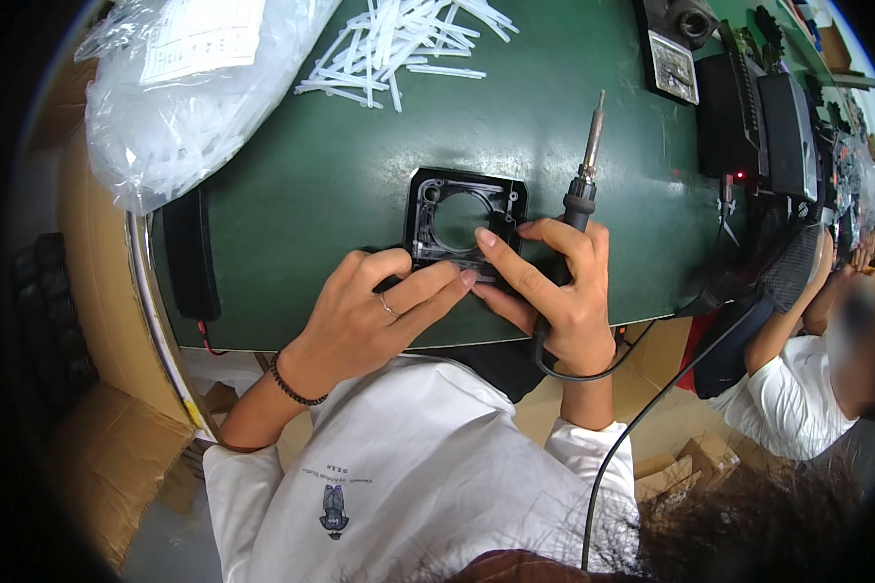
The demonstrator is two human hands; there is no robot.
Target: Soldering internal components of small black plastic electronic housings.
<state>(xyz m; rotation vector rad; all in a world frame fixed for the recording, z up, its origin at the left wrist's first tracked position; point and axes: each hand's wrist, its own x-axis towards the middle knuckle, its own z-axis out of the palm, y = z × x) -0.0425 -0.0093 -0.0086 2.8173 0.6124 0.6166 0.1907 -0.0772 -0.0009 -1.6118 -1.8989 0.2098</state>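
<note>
A square black plastic housing [476,182] with a large round opening lies on the green tabletop in front of me. My left hand [365,303] grips its near left edge, the fingertips pressed along the front side. My right hand [562,287] holds a soldering iron [580,199] tucked against the palm, its metal tip pointing away from me. The index finger and thumb of that same hand also touch the housing at its near right. My fingers cover part of the housing's front edge.
A pile of white plastic sticks [389,49] lies at the back, beside a large clear plastic bag [190,107]. A flat black case [192,257] sits at the left edge. Dark equipment boxes [734,115] and a metal tray [673,68] stand right. Another person [792,389] sits at the right.
</note>
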